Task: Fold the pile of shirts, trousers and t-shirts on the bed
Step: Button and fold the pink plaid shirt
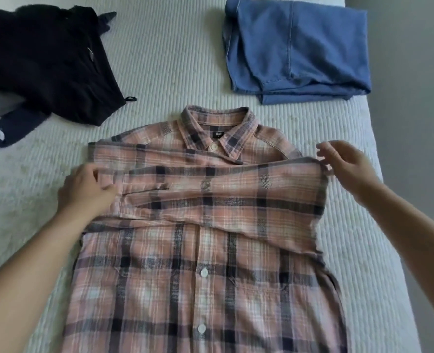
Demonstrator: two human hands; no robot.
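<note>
A pink plaid shirt [200,281] lies buttoned, front up, on the white bed [165,59], collar toward the far side. Both sleeves lie folded across its chest. My left hand [85,189] grips the cuff end of the upper sleeve at the shirt's left edge. My right hand [345,161] pinches the fold of that sleeve at the right shoulder, with the other fingers spread above the cloth. The shirt's hem runs out of the bottom of the view.
A folded blue denim garment [297,49] lies at the far right of the bed. A heap of black and dark navy clothes [45,64] lies at the far left. The bed's right edge [389,200] borders a grey floor.
</note>
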